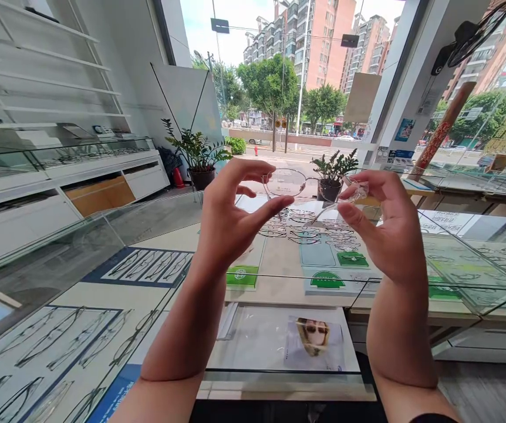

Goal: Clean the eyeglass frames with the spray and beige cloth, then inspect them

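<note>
Held up in front of me over the glass counter is a pair of thin-rimmed eyeglasses [285,183] with clear lenses. My left hand [239,214] pinches one side of the rim, its index finger at the top and thumb below. At the other side, my right hand [383,220] has its thumb and fingers closed on the eyeglasses. Part of that lens and rim is hidden by the fingers, and a crumpled, see-through patch shows there that I cannot make out. Beneath the hands, several more eyeglasses [304,237] lie in rows on the counter.
Glass display cases surround me, with trays of spectacles [147,265] at the left. A pulled-out white drawer [253,346] below holds a printed picture [313,343]. Green cards [242,276] lie under the glass. Potted plants [201,176] stand beyond, before the shop window.
</note>
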Available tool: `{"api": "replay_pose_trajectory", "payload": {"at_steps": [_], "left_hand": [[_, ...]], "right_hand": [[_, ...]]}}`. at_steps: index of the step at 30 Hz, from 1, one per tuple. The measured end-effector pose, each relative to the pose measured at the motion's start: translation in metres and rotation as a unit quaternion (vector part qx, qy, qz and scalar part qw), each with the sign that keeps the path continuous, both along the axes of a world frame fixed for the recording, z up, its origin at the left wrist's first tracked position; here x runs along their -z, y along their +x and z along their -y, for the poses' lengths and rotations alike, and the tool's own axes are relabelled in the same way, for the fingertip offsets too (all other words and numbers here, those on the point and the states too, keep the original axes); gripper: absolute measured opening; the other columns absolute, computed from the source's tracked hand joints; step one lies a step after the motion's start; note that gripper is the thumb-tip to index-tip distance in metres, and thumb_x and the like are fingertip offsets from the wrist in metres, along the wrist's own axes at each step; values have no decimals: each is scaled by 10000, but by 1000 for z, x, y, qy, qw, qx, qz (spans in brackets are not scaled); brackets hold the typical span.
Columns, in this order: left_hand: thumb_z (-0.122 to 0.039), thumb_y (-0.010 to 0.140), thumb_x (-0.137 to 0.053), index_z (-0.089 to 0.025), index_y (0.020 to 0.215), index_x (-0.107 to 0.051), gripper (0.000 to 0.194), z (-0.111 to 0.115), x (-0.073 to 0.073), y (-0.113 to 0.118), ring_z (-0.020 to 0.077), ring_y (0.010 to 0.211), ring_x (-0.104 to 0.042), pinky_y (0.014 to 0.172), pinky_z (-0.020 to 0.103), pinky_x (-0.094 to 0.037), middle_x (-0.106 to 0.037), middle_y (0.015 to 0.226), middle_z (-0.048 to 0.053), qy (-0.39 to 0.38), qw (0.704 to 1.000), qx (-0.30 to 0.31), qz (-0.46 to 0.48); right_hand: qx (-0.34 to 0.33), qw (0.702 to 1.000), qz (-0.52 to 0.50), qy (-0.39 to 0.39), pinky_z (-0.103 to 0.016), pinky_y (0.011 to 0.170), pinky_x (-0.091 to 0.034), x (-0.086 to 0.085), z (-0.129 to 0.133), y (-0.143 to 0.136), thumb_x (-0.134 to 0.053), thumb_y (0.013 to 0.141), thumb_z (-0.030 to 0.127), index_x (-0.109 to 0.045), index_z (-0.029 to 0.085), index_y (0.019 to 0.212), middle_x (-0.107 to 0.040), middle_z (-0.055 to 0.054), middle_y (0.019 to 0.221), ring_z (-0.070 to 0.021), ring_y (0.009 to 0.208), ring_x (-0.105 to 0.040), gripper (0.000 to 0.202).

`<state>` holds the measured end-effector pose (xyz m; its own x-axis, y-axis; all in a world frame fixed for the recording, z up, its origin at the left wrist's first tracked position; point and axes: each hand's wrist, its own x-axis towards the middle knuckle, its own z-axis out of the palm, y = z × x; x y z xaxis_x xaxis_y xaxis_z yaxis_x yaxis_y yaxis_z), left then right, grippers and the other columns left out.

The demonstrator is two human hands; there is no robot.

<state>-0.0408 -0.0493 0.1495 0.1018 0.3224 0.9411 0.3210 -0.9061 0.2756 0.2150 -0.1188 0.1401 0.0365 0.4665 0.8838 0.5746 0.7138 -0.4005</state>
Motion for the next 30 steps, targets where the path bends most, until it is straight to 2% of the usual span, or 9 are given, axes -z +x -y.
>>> {"api": "replay_pose_trajectory", "payload": {"at_steps": [7,13,20,30], "left_hand": [[-620,903,-888,-289,1184,-766,451,0,-1,-1,217,1017,-740,796,352,-628,-768,1163,47,-1,1000,-1,-5],[-624,921,-872,-298,1210,-773,447,3,1,0,214,989,-746,770,353,-612,-766,1168,43,3,1000,-18,-6],[-634,925,-866,-289,1193,-771,447,7,2,5,209,956,-730,763,353,-595,-757,1103,37,18,999,-42,7],[-603,915,-885,-319,1182,-773,406,15,1,7,229,942,-712,740,384,-564,-765,1090,50,30,997,-65,6]], "right_hand": [[14,1000,1,-6,-532,1113,-630,1,-2,3,-801,1012,514,-692,387,1335,-788,-49,1193,-304,1165,-767,364],[16,999,-38,3,-556,1133,-622,2,-6,2,-848,975,511,-688,362,1343,-786,-49,1262,-298,1225,-761,428],[53,997,-58,-27,-516,1051,-648,3,-8,4,-865,950,538,-727,304,1221,-806,-59,1233,-265,1113,-778,384],[67,994,-73,-43,-540,1041,-656,2,-8,4,-877,925,550,-770,294,1279,-813,-59,1143,-271,1062,-781,449]]}}
